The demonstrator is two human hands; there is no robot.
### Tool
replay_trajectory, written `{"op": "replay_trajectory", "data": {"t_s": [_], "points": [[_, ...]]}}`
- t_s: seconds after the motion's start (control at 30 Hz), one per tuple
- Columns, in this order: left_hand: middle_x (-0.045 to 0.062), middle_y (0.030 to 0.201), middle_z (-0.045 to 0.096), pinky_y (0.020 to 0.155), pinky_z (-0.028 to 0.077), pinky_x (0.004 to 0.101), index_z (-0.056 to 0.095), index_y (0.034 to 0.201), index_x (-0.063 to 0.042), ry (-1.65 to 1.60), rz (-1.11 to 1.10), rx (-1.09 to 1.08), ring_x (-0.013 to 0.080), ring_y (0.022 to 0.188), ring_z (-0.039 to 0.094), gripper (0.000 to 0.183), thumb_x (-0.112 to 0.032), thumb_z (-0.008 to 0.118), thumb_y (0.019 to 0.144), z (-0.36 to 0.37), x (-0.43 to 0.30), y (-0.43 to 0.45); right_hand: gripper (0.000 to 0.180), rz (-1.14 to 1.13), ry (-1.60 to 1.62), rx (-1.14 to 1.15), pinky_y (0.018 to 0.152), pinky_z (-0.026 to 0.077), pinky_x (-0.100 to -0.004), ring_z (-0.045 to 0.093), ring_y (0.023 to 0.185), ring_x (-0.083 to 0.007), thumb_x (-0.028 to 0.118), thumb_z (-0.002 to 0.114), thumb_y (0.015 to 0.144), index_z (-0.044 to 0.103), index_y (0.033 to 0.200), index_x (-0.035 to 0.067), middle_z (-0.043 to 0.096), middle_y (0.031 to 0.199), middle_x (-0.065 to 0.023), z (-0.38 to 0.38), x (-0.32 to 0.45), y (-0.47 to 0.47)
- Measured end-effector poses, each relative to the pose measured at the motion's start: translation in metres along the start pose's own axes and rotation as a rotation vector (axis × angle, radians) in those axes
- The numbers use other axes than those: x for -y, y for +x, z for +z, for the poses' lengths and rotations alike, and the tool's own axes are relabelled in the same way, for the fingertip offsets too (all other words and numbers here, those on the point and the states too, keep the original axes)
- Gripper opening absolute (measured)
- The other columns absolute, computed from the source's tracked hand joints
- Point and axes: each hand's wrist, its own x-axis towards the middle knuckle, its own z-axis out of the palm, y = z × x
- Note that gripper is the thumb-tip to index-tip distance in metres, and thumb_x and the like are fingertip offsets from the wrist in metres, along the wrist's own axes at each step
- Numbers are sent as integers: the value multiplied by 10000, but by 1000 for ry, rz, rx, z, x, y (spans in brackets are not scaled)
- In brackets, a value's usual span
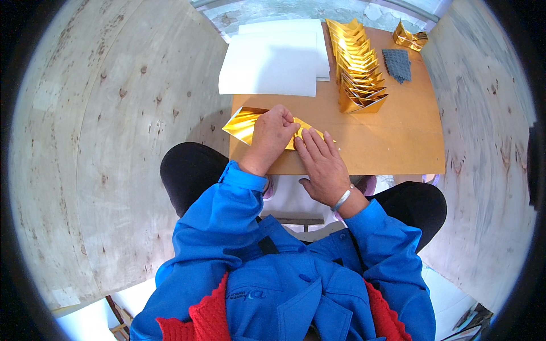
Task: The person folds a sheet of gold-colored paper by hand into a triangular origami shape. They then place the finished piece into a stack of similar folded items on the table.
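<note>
A piece of folded gold foil paper (244,124) lies near the front left of the brown tabletop, its left end opened out into a pointed shape. My left hand (275,130) is over its middle, thumb and fingertips pinched together at the foil; whether they grip it is hard to tell. Flat on the right part of the foil rest the fingertips of my right hand (322,164), fingers extended and thumb apart. A bracelet circles my right wrist. Farther back on the right, a long row of nested folded gold foil pieces (360,68) stretches away from me.
White sheets (271,64) lie at the back left of the brown table (401,140). A dark grey textured cloth (397,65) sits right of the foil row, with a gold foil bundle (410,38) behind it. Wooden panels (140,102) stand on both sides.
</note>
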Motion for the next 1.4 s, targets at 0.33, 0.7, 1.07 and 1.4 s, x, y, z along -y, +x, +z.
{"op": "replay_trajectory", "data": {"t_s": [0.33,0.7,1.07,1.4], "points": [[192,1030,665,783,549,401,642,1016,12,236,234,-11,336,913,665,212,-132,729,888,-6,-13,-12,947,2,-134,-71,1274,183,-508,316,1520,-350,266,814,725,401,1534,-5,402,1590,-211,12,1,0],[226,1613,369,1234,198,593,396,1537,21,570,414,220,366,1535,303,791,-350,722,919,-11,7,-95,654,-18,-162,-85,1266,172,-506,322,1515,-341,213,588,916,438,1512,-11,412,1586,-201,19,-2,-2],[234,1619,354,1241,189,591,356,1534,48,586,450,161,363,1532,312,917,-287,813,813,-5,12,-100,749,99,-151,-149,1261,213,-522,314,1527,-400,139,680,857,391,1517,-66,395,1587,-264,9,-35,-29],[232,1613,363,1245,175,589,370,1528,47,580,459,149,353,1534,309,920,-265,822,791,-2,17,-100,1086,220,-48,-140,1271,185,-517,214,1557,-433,354,880,723,320,1544,-86,285,1629,-299,-24,-9,-35]]}}
